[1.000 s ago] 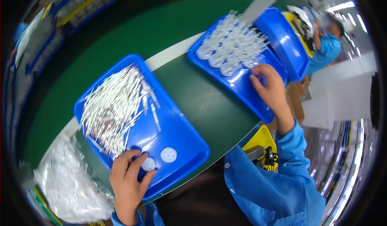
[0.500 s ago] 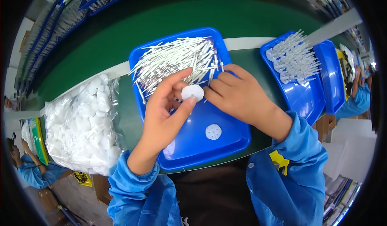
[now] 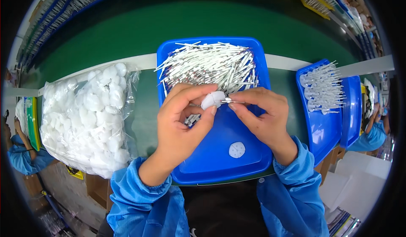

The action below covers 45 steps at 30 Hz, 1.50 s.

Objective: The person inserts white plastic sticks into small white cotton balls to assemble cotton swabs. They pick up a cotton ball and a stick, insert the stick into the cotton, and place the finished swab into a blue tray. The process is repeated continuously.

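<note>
Both hands have drawn closer together above the tray (image 3: pixel 253 161) since half a second ago, and the disc now sits higher, at the pile's near edge. Far left lies a clear bag (image 3: pixel 84 118) of white discs. Next, the left hand (image 3: pixel 182 122) pinches a white disc (image 3: pixel 212 99) between thumb and fingertips. Just right of it, touching, the right hand (image 3: pixel 262 114) pinches a thin pin (image 3: pixel 227 100), its long axis level and pointing left at the disc. Behind lies the pin pile (image 3: pixel 211 65); a spare disc (image 3: pixel 237 150) rests on the tray floor. Far right, a second tray (image 3: pixel 321 131) holds finished pieces.
</note>
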Motion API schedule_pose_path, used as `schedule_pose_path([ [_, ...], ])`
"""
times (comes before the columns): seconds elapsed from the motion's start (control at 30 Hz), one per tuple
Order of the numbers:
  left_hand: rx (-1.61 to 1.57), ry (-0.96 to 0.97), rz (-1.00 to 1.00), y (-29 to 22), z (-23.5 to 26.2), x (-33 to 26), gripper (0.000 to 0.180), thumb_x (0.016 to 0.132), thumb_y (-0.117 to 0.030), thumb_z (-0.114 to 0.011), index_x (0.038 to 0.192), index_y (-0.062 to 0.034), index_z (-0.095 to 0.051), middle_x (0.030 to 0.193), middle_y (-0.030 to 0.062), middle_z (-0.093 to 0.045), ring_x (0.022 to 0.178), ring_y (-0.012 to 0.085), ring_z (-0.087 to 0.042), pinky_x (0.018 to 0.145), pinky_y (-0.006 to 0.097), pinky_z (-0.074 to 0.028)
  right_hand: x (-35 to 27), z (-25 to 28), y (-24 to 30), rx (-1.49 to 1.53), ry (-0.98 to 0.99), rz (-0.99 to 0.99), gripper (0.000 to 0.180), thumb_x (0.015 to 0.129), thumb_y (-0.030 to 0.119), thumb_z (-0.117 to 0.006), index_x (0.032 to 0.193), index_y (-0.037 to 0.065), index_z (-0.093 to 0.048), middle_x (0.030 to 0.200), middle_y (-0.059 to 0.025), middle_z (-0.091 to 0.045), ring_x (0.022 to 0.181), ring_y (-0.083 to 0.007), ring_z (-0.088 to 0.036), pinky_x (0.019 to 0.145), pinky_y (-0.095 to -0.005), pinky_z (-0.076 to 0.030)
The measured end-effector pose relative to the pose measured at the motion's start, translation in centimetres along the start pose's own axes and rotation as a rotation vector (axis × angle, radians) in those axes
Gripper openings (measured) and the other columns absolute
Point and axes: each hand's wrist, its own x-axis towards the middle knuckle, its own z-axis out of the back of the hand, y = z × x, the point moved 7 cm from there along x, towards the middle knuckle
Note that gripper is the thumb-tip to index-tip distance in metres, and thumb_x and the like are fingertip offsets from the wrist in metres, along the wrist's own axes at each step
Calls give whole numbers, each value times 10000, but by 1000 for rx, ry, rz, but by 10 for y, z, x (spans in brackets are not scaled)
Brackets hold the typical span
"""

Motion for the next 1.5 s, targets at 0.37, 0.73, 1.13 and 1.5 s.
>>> schedule_pose_path([
  [0.37, 144, -101, -84, -4, 2, 2, 411, 906, 104, -794, 1291, -39, -792, 1148, 77, -672, 1009, 158, -720, 847, 269, -624, -8, 3, -5, 25, 5, -168, 176, 868, 72, -905, 1038, 73, -861, 685, -17, -727, 573, -71, -637, 547, -248, -487],
  [0.73, 349, -47, -180, -10, 1, 2, 352, 920, 83, -774, 1253, -26, -810, 1207, 127, -738, 1042, 199, -740, 878, 311, -628, -7, -4, -4, -23, 16, -190, 182, 906, 55, -873, 1080, 44, -822, 656, -15, -674, 552, -63, -587, 530, -261, -441],
  [1.13, 505, -135, -305, -17, -9, -13, 429, 867, -7, -820, 1291, -74, -798, 927, 110, -755, 821, 283, -721, 711, 384, -587, -14, -2, 10, -383, -73, 84, 162, 912, -1, -848, 1069, 15, -810, 808, -85, -778, 725, -233, -725, 698, -349, -546],
  [1.5, 383, -26, -278, -18, -20, -6, 578, 921, -157, -856, 1469, -92, -683, 1147, 147, -766, 956, 288, -745, 815, 376, -600, -23, 3, -10, -38, -75, -205, 108, 987, 1, -782, 1094, -11, -779, 863, -98, -783, 809, -178, -738, 755, -305, -567],
])
